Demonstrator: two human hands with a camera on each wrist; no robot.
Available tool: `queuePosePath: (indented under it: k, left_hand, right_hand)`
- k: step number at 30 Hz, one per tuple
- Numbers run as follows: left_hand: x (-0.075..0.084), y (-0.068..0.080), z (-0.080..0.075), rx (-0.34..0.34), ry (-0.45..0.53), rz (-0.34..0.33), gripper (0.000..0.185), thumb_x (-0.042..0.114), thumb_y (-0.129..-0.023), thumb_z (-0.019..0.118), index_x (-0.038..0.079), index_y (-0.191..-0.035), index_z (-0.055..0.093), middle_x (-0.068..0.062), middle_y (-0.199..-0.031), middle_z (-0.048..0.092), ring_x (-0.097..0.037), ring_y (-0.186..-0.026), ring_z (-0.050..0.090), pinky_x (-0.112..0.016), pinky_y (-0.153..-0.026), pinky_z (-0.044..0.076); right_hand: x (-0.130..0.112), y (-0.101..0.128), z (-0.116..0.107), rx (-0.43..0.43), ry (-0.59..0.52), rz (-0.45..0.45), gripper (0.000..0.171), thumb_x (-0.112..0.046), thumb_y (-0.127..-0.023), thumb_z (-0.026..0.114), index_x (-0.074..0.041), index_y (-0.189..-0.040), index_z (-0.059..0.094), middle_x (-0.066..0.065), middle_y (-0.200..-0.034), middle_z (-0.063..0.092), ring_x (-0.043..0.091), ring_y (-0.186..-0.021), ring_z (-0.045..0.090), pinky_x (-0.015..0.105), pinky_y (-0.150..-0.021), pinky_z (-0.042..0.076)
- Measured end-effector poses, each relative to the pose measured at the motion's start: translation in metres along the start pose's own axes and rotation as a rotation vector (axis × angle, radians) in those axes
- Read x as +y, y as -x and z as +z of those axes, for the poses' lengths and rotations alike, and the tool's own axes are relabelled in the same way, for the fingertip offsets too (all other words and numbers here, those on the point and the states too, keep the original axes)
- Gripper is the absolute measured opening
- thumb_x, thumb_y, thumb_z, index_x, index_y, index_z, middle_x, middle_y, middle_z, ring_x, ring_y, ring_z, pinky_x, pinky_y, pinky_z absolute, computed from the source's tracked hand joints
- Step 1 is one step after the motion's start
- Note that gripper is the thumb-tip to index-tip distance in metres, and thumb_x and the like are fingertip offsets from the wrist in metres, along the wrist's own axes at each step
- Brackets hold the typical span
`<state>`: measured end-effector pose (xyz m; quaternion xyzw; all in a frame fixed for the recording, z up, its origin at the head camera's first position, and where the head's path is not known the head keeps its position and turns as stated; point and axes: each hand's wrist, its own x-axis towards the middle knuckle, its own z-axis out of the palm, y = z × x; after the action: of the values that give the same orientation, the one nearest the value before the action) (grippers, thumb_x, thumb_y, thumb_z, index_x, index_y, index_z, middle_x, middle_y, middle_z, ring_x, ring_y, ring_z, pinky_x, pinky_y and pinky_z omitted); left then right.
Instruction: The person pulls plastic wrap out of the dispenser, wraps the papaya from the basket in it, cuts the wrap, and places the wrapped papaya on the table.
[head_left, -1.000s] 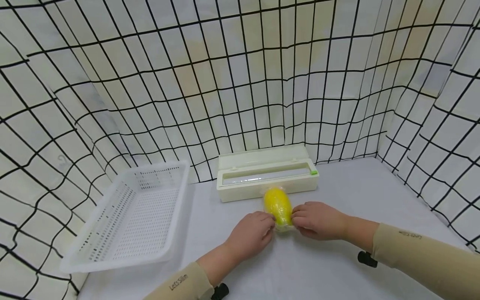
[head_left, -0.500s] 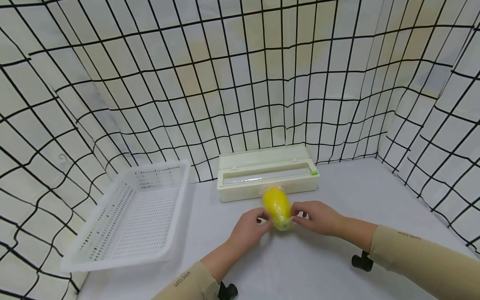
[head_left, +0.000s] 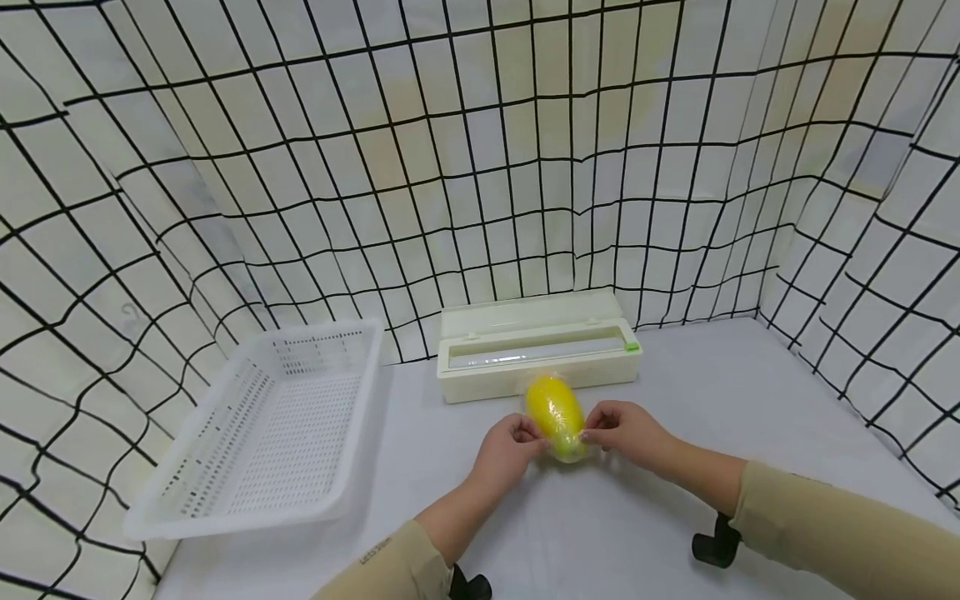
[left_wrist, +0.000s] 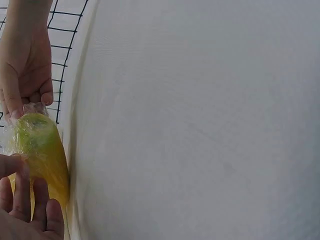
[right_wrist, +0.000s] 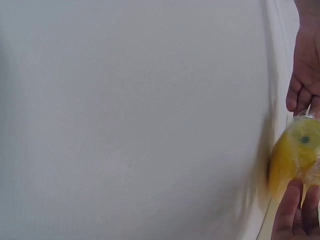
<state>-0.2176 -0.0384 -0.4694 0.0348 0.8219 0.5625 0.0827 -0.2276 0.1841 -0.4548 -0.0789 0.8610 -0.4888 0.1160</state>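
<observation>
A yellow oval fruit (head_left: 553, 408) with a greenish near end lies on the white cloth, covered in clear plastic wrap (left_wrist: 15, 135). In the head view my left hand (head_left: 506, 454) is at the fruit's lower left, thumb and forefinger pinching the wrap there. Opposite it, my right hand (head_left: 628, 432) pinches the wrap at the lower right side between thumb and forefinger. A dark spot marks the fruit's end in the right wrist view, where loose film bunches around it. The fruit's underside is hidden.
Right behind the fruit stands a cream cling-film dispenser (head_left: 540, 387) with its lid raised and a roll inside. A white perforated basket (head_left: 345, 467) sits to the left. Black wire mesh (head_left: 517, 183) surrounds the table at the back and sides.
Both hands have gone from lying closely against the fruit's sides to pinching the wrap by its near end. The fruit has tilted slightly; basket and dispenser stay in place.
</observation>
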Motion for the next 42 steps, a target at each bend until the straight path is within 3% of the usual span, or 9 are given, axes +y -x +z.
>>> queuePosePath:
  k: [8,16,21,23,27,31,34,39,42]
  left_hand:
    - [-0.002,-0.003,0.002,0.019,0.067,-0.043,0.056,0.012,-0.079,0.082,0.007,-0.122,0.046,-0.008,-0.108,0.051,-0.019,-0.082,0.055,-0.028,-0.071,0.054]
    - [-0.004,-0.005,0.006,0.001,0.127,-0.048,0.060,0.008,-0.077,0.084,0.006,-0.120,0.043,-0.009,-0.102,0.051,-0.020,-0.086,0.054,-0.029,-0.073,0.054]
    - [-0.002,-0.002,0.004,-0.001,0.112,-0.056,0.053,0.015,-0.081,0.081,0.007,-0.120,0.045,-0.008,-0.104,0.053,-0.020,-0.087,0.057,-0.028,-0.073,0.052]
    - [0.000,-0.001,-0.001,0.027,0.088,-0.090,0.046,0.021,-0.086,0.076,0.008,-0.119,0.047,-0.007,-0.105,0.053,-0.020,-0.085,0.057,-0.029,-0.072,0.050]
    - [0.003,-0.006,-0.017,0.164,0.043,-0.126,0.034,0.029,-0.094,0.063,0.009,-0.119,0.051,-0.006,-0.112,0.054,-0.021,-0.087,0.055,-0.031,-0.073,0.047]
    - [0.004,-0.018,-0.032,0.235,0.044,-0.091,0.036,0.030,-0.099,0.057,0.011,-0.129,0.054,-0.006,-0.126,0.055,-0.023,-0.102,0.055,-0.038,-0.085,0.050]
    - [0.002,-0.027,-0.038,0.189,0.026,-0.064,0.041,0.031,-0.099,0.056,0.014,-0.137,0.053,-0.008,-0.135,0.055,-0.027,-0.111,0.058,-0.044,-0.093,0.049]
    - [-0.001,-0.032,-0.042,0.037,-0.003,-0.059,0.054,0.037,-0.097,0.059,0.022,-0.148,0.045,-0.011,-0.144,0.051,-0.030,-0.121,0.056,-0.048,-0.095,0.050]
    - [-0.002,-0.034,-0.043,-0.023,-0.009,-0.046,0.060,0.040,-0.096,0.061,0.024,-0.150,0.041,-0.013,-0.143,0.051,-0.030,-0.117,0.058,-0.046,-0.093,0.051]
  right_hand:
    - [0.006,-0.010,-0.004,-0.054,-0.158,0.112,0.046,-0.018,-0.085,0.076,-0.004,-0.125,0.059,0.010,-0.115,0.059,0.021,-0.089,0.061,0.033,-0.079,0.057]
    - [0.013,-0.016,-0.010,-0.103,-0.181,0.096,0.044,-0.016,-0.085,0.076,-0.003,-0.123,0.059,0.009,-0.109,0.061,0.022,-0.089,0.060,0.032,-0.080,0.056]
    - [0.015,-0.017,-0.011,-0.109,-0.169,0.096,0.043,-0.016,-0.086,0.075,-0.004,-0.124,0.059,0.008,-0.110,0.062,0.021,-0.090,0.061,0.033,-0.080,0.056]
    - [0.015,-0.018,-0.012,-0.113,-0.159,0.098,0.043,-0.016,-0.087,0.074,-0.005,-0.125,0.060,0.007,-0.111,0.062,0.021,-0.091,0.060,0.033,-0.080,0.056]
    - [0.015,-0.020,-0.015,-0.136,-0.121,0.082,0.041,-0.017,-0.089,0.072,-0.008,-0.127,0.060,0.007,-0.116,0.061,0.022,-0.093,0.059,0.034,-0.080,0.057]
    - [0.015,-0.023,-0.020,-0.152,-0.083,0.068,0.040,-0.017,-0.090,0.069,-0.012,-0.130,0.061,0.007,-0.120,0.060,0.023,-0.095,0.058,0.035,-0.080,0.057]
    - [0.015,-0.026,-0.022,-0.152,-0.063,0.068,0.040,-0.015,-0.091,0.066,-0.015,-0.131,0.063,0.007,-0.122,0.060,0.023,-0.096,0.057,0.034,-0.080,0.056]
    - [0.015,-0.029,-0.022,-0.154,-0.047,0.047,0.040,-0.012,-0.092,0.062,-0.017,-0.132,0.064,0.009,-0.126,0.060,0.024,-0.099,0.057,0.035,-0.081,0.056]
    - [0.016,-0.031,-0.021,-0.146,-0.055,0.038,0.039,-0.013,-0.095,0.060,-0.015,-0.134,0.062,0.011,-0.128,0.059,0.024,-0.101,0.057,0.036,-0.081,0.056]
